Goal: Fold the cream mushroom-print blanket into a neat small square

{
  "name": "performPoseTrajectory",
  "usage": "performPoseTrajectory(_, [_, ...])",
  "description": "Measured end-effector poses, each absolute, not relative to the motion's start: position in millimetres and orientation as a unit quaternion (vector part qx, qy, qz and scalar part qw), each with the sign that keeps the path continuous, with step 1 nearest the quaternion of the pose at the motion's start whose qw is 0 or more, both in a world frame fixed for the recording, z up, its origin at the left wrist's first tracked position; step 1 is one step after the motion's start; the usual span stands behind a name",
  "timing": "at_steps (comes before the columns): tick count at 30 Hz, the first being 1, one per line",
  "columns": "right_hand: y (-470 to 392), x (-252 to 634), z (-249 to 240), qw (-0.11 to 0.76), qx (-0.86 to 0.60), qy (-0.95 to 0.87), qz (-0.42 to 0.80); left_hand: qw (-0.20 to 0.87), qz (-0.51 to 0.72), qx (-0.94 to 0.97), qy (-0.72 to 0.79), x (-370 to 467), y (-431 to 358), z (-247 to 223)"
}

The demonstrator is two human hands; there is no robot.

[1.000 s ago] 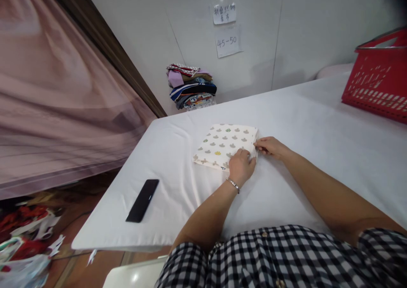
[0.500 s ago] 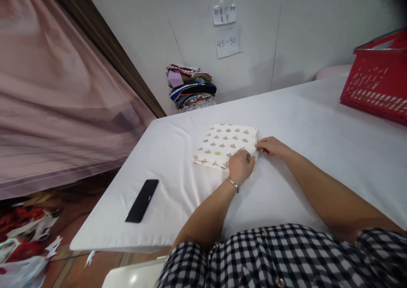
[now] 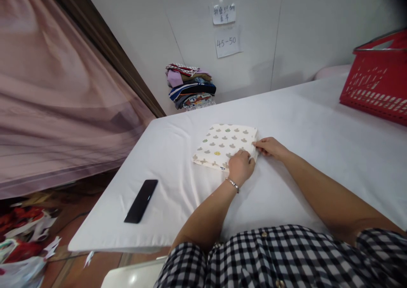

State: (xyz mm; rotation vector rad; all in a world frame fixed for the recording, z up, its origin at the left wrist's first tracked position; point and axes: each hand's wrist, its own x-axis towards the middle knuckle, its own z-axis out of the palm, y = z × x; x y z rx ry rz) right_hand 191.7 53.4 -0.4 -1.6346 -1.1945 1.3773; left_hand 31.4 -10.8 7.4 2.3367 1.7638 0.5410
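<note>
A folded cream cloth (image 3: 219,140) lies flat on the white-covered table (image 3: 171,152). Grey shapes are printed all over it, with a few green and yellow ones. At its near right corner, my left hand (image 3: 241,166) has its fingers curled over the top layer; a bracelet circles that wrist. My right hand (image 3: 270,147) pinches the cloth's right edge between thumb and fingers. The fold layers between the two hands are partly hidden.
Toward the table's left front lies a black phone (image 3: 141,201). A stack of folded fabrics (image 3: 192,87) stands beyond the far edge, against the wall with paper signs (image 3: 227,40). A red basket (image 3: 378,76) sits at the far right. Pink curtain (image 3: 63,101) hangs at left.
My right hand's fingertips have shifted slightly left onto the cloth's right edge. My left hand has barely moved, and the cloth stays in place.
</note>
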Motion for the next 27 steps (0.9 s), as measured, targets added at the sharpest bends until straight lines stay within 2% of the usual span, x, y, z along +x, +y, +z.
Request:
performPoseTrajectory(5, [56.6,189.8,-6.1,0.406,-0.598,-0.46,0.516,0.071,0.175,0.789,0.584,31.1,-12.0,8.8])
performPoseTrajectory(12, [57.2,195.1,-6.6,0.357,-0.609,-0.452,0.545,0.048,0.146,0.81,0.566,29.6,-18.5,12.5])
performPoseTrajectory(27, [62.4,209.3,-8.1,0.41,-0.611,-0.401,0.545,-0.008,0.058,0.854,0.517,27.2,-32.7,19.4])
